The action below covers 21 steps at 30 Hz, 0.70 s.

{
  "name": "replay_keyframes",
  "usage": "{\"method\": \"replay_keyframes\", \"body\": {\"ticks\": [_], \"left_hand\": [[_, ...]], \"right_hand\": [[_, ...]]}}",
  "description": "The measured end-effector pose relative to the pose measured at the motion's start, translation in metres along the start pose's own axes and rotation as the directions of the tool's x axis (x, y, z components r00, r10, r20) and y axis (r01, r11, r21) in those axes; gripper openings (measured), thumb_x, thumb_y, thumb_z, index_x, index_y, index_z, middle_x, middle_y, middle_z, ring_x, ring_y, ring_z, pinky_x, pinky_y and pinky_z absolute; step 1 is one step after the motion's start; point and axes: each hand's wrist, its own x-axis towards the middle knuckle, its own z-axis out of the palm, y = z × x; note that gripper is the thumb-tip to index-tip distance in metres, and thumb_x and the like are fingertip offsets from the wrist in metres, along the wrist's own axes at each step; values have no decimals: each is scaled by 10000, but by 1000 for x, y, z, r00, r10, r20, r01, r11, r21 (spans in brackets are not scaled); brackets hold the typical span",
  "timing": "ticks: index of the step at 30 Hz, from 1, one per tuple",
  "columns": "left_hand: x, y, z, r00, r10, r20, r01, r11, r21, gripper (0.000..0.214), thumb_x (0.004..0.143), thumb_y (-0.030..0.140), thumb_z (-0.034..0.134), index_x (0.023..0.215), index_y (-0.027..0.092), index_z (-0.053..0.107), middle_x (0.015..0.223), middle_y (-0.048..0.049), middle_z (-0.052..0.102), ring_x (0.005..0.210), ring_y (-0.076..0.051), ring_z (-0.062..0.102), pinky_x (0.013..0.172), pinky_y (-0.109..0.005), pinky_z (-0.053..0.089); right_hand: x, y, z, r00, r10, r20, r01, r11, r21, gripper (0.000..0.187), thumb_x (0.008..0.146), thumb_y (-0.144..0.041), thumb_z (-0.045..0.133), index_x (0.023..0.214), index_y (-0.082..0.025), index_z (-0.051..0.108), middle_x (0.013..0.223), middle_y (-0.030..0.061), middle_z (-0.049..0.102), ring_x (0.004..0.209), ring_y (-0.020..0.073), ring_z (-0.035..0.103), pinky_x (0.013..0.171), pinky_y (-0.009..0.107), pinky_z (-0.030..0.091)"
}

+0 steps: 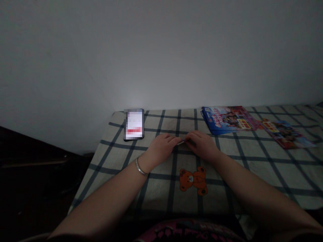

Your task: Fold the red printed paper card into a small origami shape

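Near the middle of the cloth-covered table, my left hand (pixel 163 147) and my right hand (pixel 204 145) meet almost fingertip to fingertip. Between them shows the light edge of a thin, flat piece (pixel 181 142), pinched by the fingers of both hands. Most of it is hidden, so its kind is unclear. A silvery bangle (pixel 139 167) circles my left wrist. Just below the hands, an orange bear figure (pixel 193 180) lies flat on the cloth, seemingly part of its pattern.
A phone with a lit, blurred screen (pixel 134 124) lies left of my hands. Colourful printed leaflets (pixel 222 119) are stacked at the back right, with another leaflet (pixel 286 134) farther right. The checked tablecloth (pixel 156 188) reaches a pale wall (pixel 161 53). Dark space lies beyond the left edge.
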Motion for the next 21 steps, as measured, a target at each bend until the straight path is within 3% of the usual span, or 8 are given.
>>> {"method": "replay_keyframes", "body": {"ticks": [6, 21], "left_hand": [[1, 2, -3, 1000, -9, 25, 9, 1000, -12, 256, 926, 108, 501, 1148, 182, 606, 946, -45, 694, 862, -193, 618, 784, -339, 497], [1, 4, -10, 985, -170, 39, 172, 984, -41, 178, 942, 199, 544, 1098, 192, 630, 952, -31, 718, 893, -203, 652, 762, -329, 512]], "right_hand": [[0, 1, -1, 999, -18, 39, 19, 1000, -15, 99, 898, -173, 574, 946, -212, 651, 921, 56, 680, 875, 205, 627, 749, 314, 475], [0, 0, -4, 993, 100, 64, -103, 994, 44, 95, 892, -175, 558, 931, -205, 639, 941, 62, 666, 881, 204, 625, 742, 308, 466]]}}
